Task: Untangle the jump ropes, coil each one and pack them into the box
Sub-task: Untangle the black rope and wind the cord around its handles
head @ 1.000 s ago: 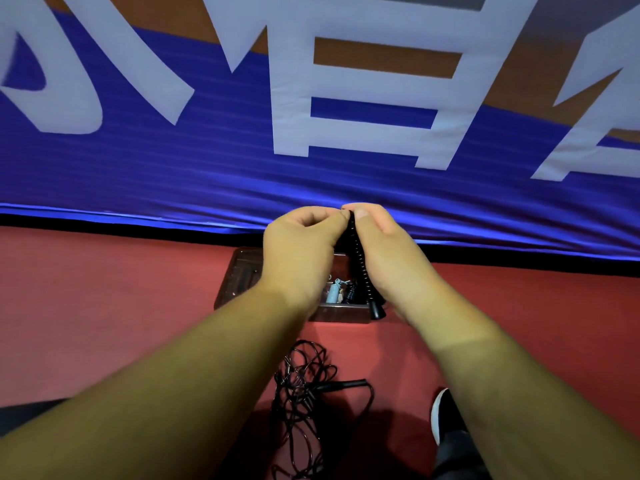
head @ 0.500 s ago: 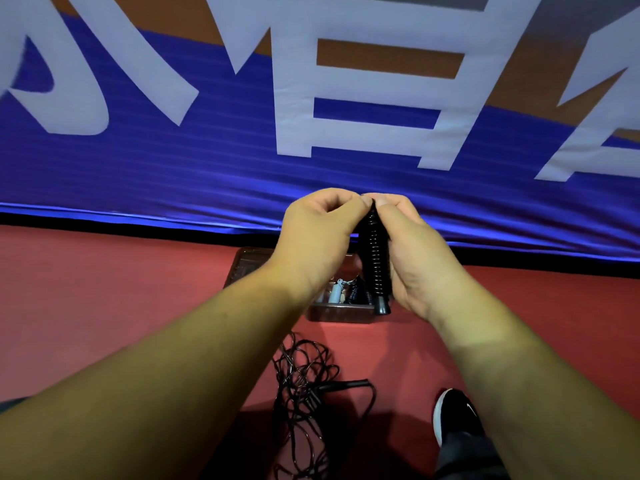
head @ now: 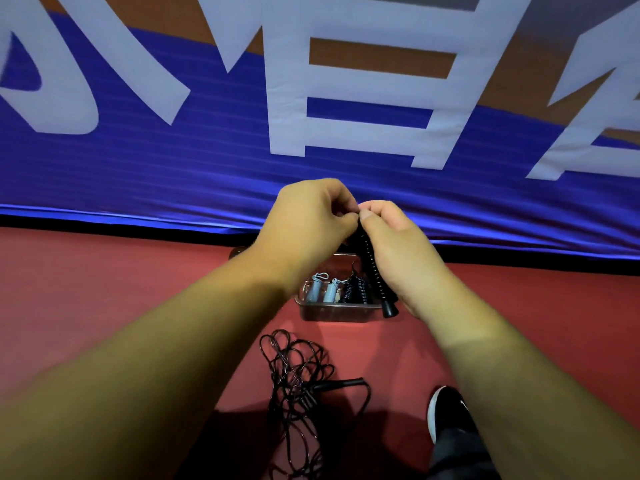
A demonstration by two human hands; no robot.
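Observation:
A black jump rope coiled tightly round its handles (head: 373, 271) hangs upright between my hands, above the box. My right hand (head: 398, 251) grips its side, and my left hand (head: 308, 223) pinches its top end next to my right thumb. On the red floor below stands the dark box (head: 332, 311), holding two pale blue coiled ropes (head: 320, 289) and a black coiled one (head: 355, 289). Nearer to me a black jump rope (head: 298, 386) lies tangled on the floor, one handle pointing right.
A blue banner (head: 173, 174) with big white characters hangs just behind the box, its lower edge at the floor. My black shoe (head: 445, 410) stands right of the tangled rope. Red floor (head: 104, 289) stretches left and right of the box.
Both hands have kept working at the top of the coiled black rope and shifted slightly right and up. The tangled rope on the floor has not moved.

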